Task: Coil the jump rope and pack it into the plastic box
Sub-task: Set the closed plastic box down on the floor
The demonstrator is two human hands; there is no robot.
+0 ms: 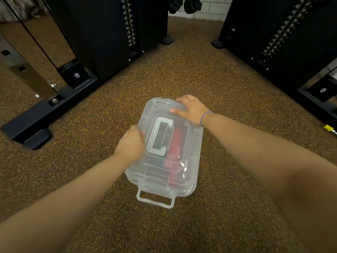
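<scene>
Box (195, 143) (rope (174, 148) inside), left hand (130, 146), right hand (191, 110)

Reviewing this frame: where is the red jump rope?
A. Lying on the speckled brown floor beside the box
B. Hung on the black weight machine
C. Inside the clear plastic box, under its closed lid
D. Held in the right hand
C: the red jump rope shows through the translucent lid of the clear plastic box, which the left hand and right hand hold at its edges.
</scene>
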